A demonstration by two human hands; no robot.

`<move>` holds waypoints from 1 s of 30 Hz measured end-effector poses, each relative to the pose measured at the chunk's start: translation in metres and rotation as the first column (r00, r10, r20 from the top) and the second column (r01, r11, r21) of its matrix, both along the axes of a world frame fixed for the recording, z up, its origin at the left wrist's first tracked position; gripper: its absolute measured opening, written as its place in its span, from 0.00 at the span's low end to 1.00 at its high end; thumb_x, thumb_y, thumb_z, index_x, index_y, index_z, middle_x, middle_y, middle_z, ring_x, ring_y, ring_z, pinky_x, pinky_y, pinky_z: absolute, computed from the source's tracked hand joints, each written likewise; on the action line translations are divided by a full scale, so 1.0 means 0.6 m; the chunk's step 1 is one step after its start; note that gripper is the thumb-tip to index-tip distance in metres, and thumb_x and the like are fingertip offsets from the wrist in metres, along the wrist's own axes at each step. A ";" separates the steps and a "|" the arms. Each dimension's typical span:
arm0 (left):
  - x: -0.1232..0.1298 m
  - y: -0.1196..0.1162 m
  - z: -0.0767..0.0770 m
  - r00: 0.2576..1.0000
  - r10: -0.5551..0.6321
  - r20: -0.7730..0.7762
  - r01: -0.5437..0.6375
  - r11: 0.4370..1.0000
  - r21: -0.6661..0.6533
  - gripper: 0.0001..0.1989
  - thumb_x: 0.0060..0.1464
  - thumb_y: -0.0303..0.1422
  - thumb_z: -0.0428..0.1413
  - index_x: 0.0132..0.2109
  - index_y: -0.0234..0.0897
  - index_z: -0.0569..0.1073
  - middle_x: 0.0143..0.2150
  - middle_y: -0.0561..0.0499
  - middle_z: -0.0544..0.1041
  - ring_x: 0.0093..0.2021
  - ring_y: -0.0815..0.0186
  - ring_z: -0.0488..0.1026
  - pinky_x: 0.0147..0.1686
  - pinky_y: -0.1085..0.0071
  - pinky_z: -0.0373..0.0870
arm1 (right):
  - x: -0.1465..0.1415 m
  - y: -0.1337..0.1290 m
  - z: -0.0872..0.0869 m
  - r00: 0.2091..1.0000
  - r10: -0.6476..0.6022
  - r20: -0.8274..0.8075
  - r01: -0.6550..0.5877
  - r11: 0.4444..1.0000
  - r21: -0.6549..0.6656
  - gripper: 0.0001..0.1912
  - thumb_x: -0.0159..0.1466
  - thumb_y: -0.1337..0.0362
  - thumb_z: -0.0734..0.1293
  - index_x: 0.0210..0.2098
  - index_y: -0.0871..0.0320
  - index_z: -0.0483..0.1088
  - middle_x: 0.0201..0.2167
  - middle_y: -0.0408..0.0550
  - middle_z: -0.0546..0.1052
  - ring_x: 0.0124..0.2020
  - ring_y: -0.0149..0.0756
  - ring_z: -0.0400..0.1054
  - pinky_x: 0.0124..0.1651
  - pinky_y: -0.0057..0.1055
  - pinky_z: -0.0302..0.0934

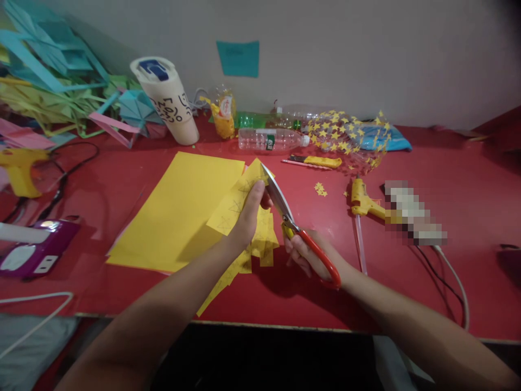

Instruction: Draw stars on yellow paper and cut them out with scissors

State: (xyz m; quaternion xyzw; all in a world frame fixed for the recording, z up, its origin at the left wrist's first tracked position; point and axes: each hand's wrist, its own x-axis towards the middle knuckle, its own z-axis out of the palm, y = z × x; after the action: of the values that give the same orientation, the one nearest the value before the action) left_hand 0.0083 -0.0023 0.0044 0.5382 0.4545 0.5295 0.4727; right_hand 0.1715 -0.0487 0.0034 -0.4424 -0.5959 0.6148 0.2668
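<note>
My left hand [253,209] pinches a piece of yellow paper [230,209] that has stars drawn on it in outline. Red-handled scissors [315,255] are held in my right hand [303,252], their blades pointing up and to the left. The blade tips lie at the upper right edge of the paper, just beyond my left thumb. Below my left hand, more strips of yellow paper [266,244] with drawn lines overlap on the red table [285,309]. A stack of large yellow sheets [175,212] lies to the left.
Small yellow stars [321,189] lie right of the scissors, near a yellow cutter [323,162] and a glue gun [366,202]. Behind are a tumbler [169,103], plastic bottles [271,140] and a star-covered clear object [337,132]. Another glue gun [22,169] and a purple device [38,247] are left.
</note>
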 end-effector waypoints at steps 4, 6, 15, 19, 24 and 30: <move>0.001 0.001 0.000 1.000 -0.004 0.007 0.004 1.000 -0.002 0.28 0.61 0.58 0.44 0.26 0.41 0.65 0.25 0.51 0.69 0.30 0.67 0.68 0.37 0.67 0.71 | 0.001 0.000 -0.004 0.999 -0.032 0.029 0.032 0.999 -0.012 0.32 0.57 0.29 0.60 0.24 0.53 0.59 0.09 0.31 0.56 0.10 0.25 0.52 0.24 0.32 0.66; 0.002 0.001 0.001 1.000 0.007 0.008 -0.007 1.000 -0.010 0.27 0.63 0.55 0.43 0.25 0.40 0.65 0.25 0.51 0.70 0.29 0.67 0.68 0.37 0.67 0.71 | 0.002 0.000 -0.006 0.999 -0.042 0.024 0.043 0.999 -0.015 0.31 0.57 0.30 0.60 0.24 0.53 0.59 0.09 0.30 0.56 0.10 0.25 0.51 0.25 0.33 0.67; 0.003 0.001 0.008 0.998 0.012 0.062 -0.006 0.995 -0.096 0.24 0.65 0.50 0.46 0.26 0.40 0.67 0.25 0.52 0.70 0.29 0.67 0.68 0.37 0.68 0.71 | 0.002 0.001 -0.003 0.998 -0.057 0.038 0.057 0.998 -0.005 0.31 0.57 0.30 0.61 0.24 0.53 0.58 0.09 0.30 0.56 0.10 0.25 0.51 0.24 0.31 0.67; -0.006 0.002 -0.002 0.995 0.062 0.079 -0.053 0.992 -0.111 0.21 0.63 0.48 0.49 0.28 0.40 0.69 0.26 0.52 0.72 0.30 0.68 0.70 0.38 0.68 0.71 | 0.002 0.004 0.003 0.998 -0.057 0.036 0.057 0.998 0.010 0.32 0.56 0.29 0.61 0.22 0.52 0.56 0.10 0.30 0.56 0.10 0.24 0.51 0.26 0.32 0.69; -0.017 0.008 -0.011 0.971 0.186 0.147 -0.181 0.982 -0.051 0.16 0.59 0.45 0.54 0.30 0.39 0.72 0.26 0.53 0.74 0.30 0.68 0.73 0.37 0.68 0.72 | 0.007 0.010 0.003 0.996 -0.051 0.066 0.051 0.999 0.003 0.34 0.53 0.27 0.62 0.22 0.53 0.57 0.11 0.31 0.56 0.11 0.23 0.52 0.23 0.29 0.66; -0.018 0.022 0.006 0.954 0.161 0.254 -0.173 0.985 0.026 0.14 0.55 0.42 0.58 0.27 0.39 0.67 0.21 0.56 0.70 0.23 0.71 0.71 0.28 0.71 0.72 | 0.013 0.012 -0.005 0.996 -0.041 0.084 0.042 0.999 -0.005 0.33 0.54 0.29 0.63 0.23 0.54 0.59 0.12 0.33 0.57 0.13 0.25 0.55 0.19 0.27 0.59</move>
State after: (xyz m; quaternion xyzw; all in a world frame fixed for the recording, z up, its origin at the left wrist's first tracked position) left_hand -0.0025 0.0106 0.0077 0.4376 0.4220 0.6421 0.4671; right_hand 0.1790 -0.0413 0.0007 -0.4809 -0.5952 0.5921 0.2530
